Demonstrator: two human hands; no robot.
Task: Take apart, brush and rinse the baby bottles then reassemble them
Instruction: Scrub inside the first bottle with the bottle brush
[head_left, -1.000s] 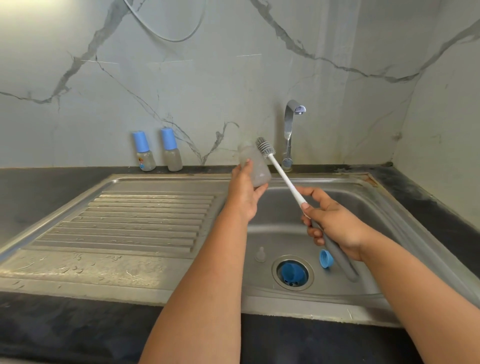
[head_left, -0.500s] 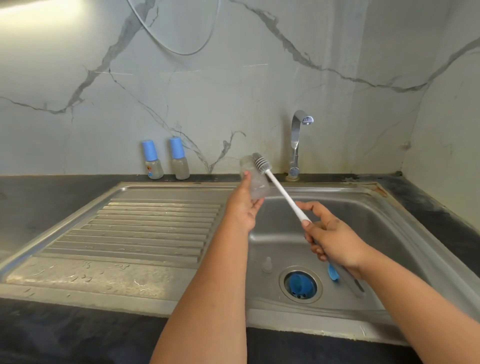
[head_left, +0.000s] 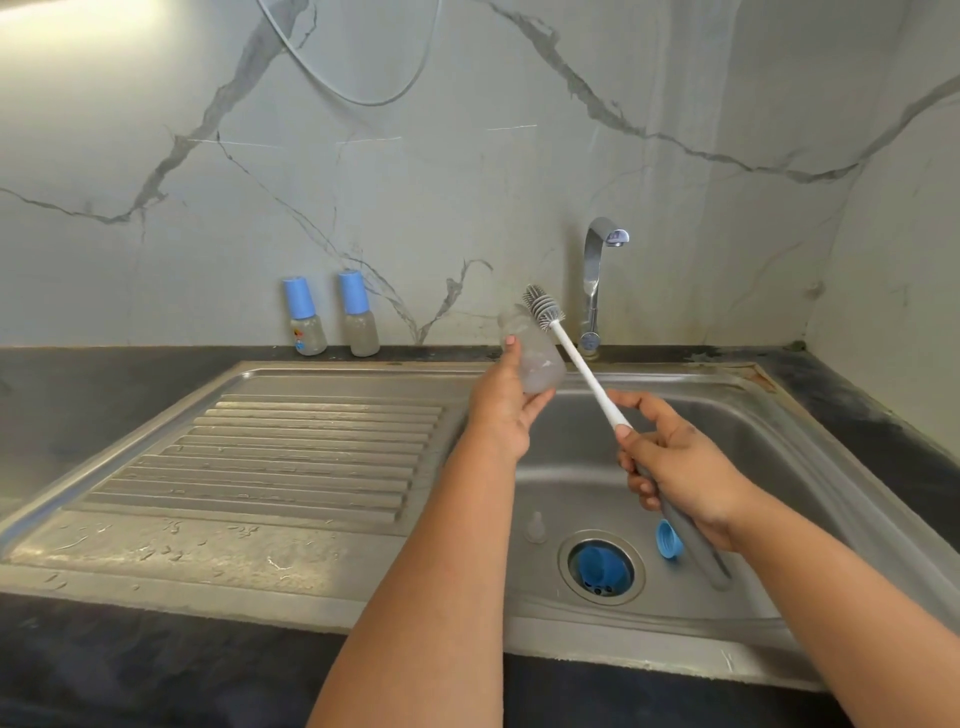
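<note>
Over the steel sink bowl (head_left: 727, 415), my left hand (head_left: 506, 410) holds the clear, cloudy plastic bottle body (head_left: 535, 358), fingers curled round its lower part, mouth pointing up and away. My right hand (head_left: 680, 467) grips the long bottle brush with the white stick and grey handle (head_left: 587, 371). Its grey bristle head (head_left: 543, 307) sits just beside the bottle's mouth, not inside yet, I think.

To do this well, I should line the stick up with the bottle, so the head goes straight in. Then I push to the bottom and twist. I should hold the bottle tight, because it looks wet and could slip.

The shiny tap (head_left: 597, 280) stands just right of the brush head, so I must not swing that way. The marble wall is close behind. There is more room near me and low in the bowl.

Down in the bowl lie the clear teat (head_left: 535, 527), the blue ring (head_left: 669, 540) and a blue cap over the drain (head_left: 597, 565). Two more bottles with blue caps (head_left: 332, 317) wait far left by the wall.
</note>
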